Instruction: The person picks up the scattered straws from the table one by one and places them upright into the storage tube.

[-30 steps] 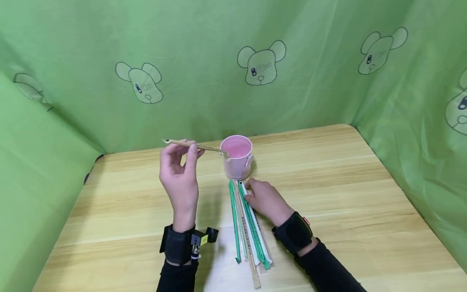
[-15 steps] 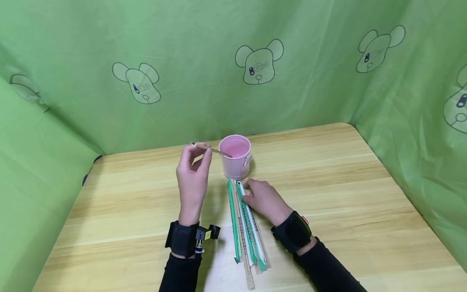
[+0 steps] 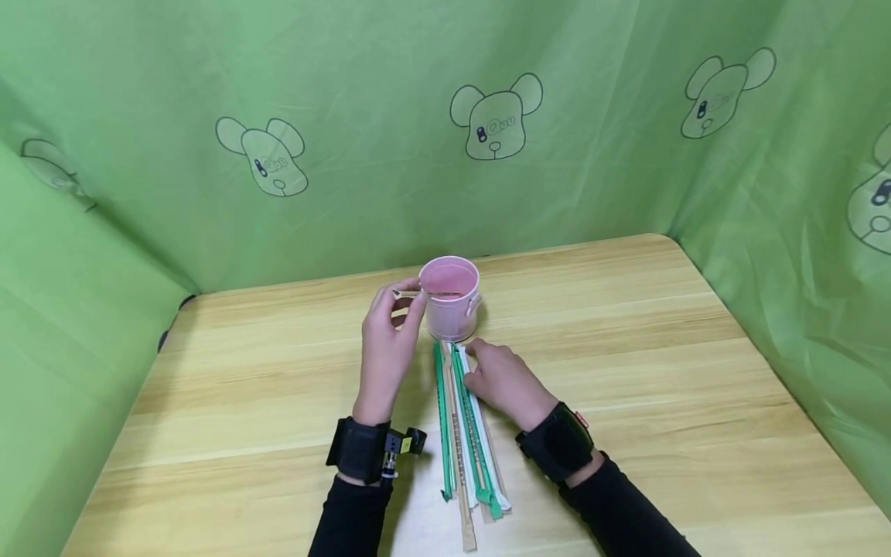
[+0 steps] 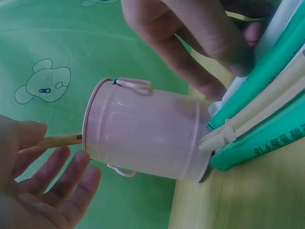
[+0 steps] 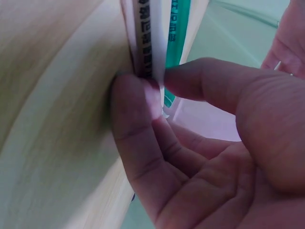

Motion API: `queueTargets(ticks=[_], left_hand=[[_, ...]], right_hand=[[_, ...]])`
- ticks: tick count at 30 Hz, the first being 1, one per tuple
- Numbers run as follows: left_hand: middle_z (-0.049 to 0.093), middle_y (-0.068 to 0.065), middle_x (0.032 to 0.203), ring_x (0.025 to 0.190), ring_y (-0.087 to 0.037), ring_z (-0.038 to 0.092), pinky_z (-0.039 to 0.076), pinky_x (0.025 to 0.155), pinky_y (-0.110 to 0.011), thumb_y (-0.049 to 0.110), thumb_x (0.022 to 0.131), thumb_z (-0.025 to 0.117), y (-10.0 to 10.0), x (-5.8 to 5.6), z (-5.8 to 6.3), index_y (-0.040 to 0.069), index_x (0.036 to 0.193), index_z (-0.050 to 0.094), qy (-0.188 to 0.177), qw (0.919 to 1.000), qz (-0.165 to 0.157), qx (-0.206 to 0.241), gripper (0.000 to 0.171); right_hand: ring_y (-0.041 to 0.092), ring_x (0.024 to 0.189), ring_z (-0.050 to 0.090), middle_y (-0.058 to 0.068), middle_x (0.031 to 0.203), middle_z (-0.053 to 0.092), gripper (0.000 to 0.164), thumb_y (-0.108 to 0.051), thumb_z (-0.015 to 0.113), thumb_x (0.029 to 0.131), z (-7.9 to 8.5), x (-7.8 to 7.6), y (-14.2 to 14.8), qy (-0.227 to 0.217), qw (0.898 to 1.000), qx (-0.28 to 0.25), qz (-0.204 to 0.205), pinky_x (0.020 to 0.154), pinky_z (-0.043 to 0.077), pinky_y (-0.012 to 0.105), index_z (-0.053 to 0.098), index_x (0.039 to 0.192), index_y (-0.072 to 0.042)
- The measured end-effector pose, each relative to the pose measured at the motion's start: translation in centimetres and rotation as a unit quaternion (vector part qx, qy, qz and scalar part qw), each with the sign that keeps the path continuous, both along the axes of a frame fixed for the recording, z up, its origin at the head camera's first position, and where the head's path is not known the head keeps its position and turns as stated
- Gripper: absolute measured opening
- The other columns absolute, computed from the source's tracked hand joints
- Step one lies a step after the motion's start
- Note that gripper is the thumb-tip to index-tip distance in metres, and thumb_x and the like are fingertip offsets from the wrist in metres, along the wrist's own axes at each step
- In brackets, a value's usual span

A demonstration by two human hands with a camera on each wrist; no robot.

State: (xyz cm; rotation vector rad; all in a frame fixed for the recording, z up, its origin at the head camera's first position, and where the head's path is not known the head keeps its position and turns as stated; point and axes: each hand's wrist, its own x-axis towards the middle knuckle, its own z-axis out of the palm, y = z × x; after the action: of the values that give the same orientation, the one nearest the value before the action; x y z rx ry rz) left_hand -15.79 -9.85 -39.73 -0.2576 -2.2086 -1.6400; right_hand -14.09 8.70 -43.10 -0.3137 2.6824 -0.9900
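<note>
My left hand (image 3: 391, 340) pinches a thin brown paper-wrapped straw (image 4: 62, 141) between thumb and fingers, at the near left rim of a small pink bucket (image 3: 451, 319). The straw's far part overlaps the bucket's mouth in the head view. In the left wrist view, the bucket's wall hides that part. In front of the bucket lies a bundle of wrapped straws, green (image 3: 446, 433), brown (image 3: 461, 464) and white (image 3: 490, 456). My right hand (image 3: 511, 381) is at the bundle's upper right, its thumb and fingers pinching a white wrapped straw (image 5: 159, 38) with dark print.
The bucket stands near the back edge of a light wooden table (image 3: 661, 371). Green cloth (image 3: 376, 155) with bear-head drawings encloses the back and sides. A black strap with a small camera (image 3: 404, 443) sits on the left wrist, another black strap (image 3: 557, 445) on the right.
My left hand has moved right and slightly down with the brown straw, from left of the bucket to its rim. The right hand stays almost where it was on the bundle.
</note>
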Motion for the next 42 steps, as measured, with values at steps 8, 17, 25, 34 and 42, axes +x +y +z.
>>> queueTargets(ticks=[8, 17, 25, 34, 42], left_hand=[[0.063, -0.014, 0.138, 0.107, -0.027, 0.069, 0.061, 0.090, -0.041, 0.022, 0.107, 0.068, -0.3, 0.2, -0.1, 0.002, 0.141, 0.061, -0.037, 0.9991, -0.009, -0.018, 0.040], [0.071, -0.012, 0.125, 0.101, -0.028, 0.071, 0.061, 0.089, -0.042, 0.023, 0.107, 0.068, -0.8, 0.1, -0.4, 0.005, 0.143, 0.061, -0.061, 0.9979, -0.007, -0.023, 0.041], [0.074, -0.014, 0.116, 0.092, -0.031, 0.074, 0.063, 0.081, -0.045, 0.011, 0.107, 0.065, -0.9, 0.2, -0.7, 0.002, 0.132, 0.066, -0.055, 0.9975, -0.005, -0.045, 0.026], [0.073, -0.015, 0.113, 0.088, -0.029, 0.072, 0.062, 0.079, -0.043, 0.006, 0.106, 0.064, -0.7, 0.3, -1.5, 0.002, 0.139, 0.063, -0.120, 0.9894, 0.010, -0.081, 0.033], [0.073, -0.016, 0.110, 0.082, -0.033, 0.074, 0.061, 0.066, -0.038, 0.005, 0.104, 0.064, -0.4, 0.6, -1.7, 0.001, 0.137, 0.064, -0.182, 0.9795, 0.017, -0.085, 0.033]], right_hand=[[0.021, 0.076, 0.061, 0.005, 0.085, 0.063, 0.056, -0.008, 0.068, 0.097, 0.5, 0.0, 0.3, -0.033, 0.999, -0.010, -0.012, 0.076, 0.055, 0.040, 0.052, 0.149, 0.008], [0.016, 0.060, 0.056, 0.002, 0.072, 0.059, 0.027, -0.006, 0.063, 0.096, 1.1, 0.0, 1.0, -0.037, 0.996, -0.079, 0.008, 0.057, 0.048, 0.031, 0.069, 0.121, 0.003], [0.016, 0.063, 0.059, 0.004, 0.084, 0.064, 0.028, -0.007, 0.057, 0.098, 3.2, 0.3, 1.6, -0.008, 0.991, -0.131, 0.004, 0.058, 0.052, 0.033, 0.068, 0.121, 0.003], [0.028, 0.084, 0.071, 0.010, 0.104, 0.069, 0.031, -0.014, 0.058, 0.104, 5.2, 0.3, 2.2, 0.056, 0.977, -0.203, -0.045, 0.069, 0.060, 0.038, 0.065, 0.129, 0.002], [0.022, 0.091, 0.072, 0.007, 0.108, 0.072, 0.030, -0.015, 0.062, 0.105, 6.6, 0.8, 2.1, 0.147, 0.950, -0.257, -0.100, 0.074, 0.062, 0.033, 0.066, 0.132, -0.003]])
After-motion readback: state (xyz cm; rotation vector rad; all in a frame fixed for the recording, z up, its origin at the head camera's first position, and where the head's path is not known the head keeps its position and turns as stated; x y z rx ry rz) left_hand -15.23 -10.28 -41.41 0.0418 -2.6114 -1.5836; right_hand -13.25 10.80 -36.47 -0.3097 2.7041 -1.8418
